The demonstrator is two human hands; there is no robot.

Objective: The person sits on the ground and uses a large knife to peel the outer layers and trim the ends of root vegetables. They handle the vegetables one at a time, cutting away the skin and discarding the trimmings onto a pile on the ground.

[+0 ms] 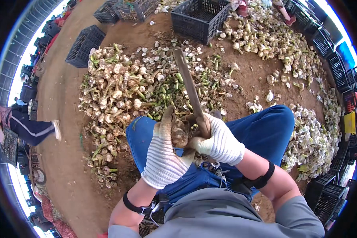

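Note:
My left hand (pixel 166 154), in a striped knit glove with dirty fingers, is closed around a soil-stained garlic bulb (pixel 180 132) above my lap. Gloved the same way, my right hand (pixel 218 141) grips the lower end of a long, worn blade-like tool (pixel 188 80), perhaps a knife, which points up and away from me. The right thumb lies against the bulb's side. Beyond my knees are cut green stems and loose skins (pixel 172 86). To their left lies a heap of garlic bulbs with stems (pixel 111 86). The tool's cutting edge cannot be made out.
Black plastic crates (pixel 190 28) stand ahead, with another crate (pixel 86 44) at upper left. More garlic (pixel 261 38) covers the ground at upper right. Pale peelings (pixel 306 142) are heaped beside my right knee. A person (pixel 32 126) carrying a crate is on the dirt path at left.

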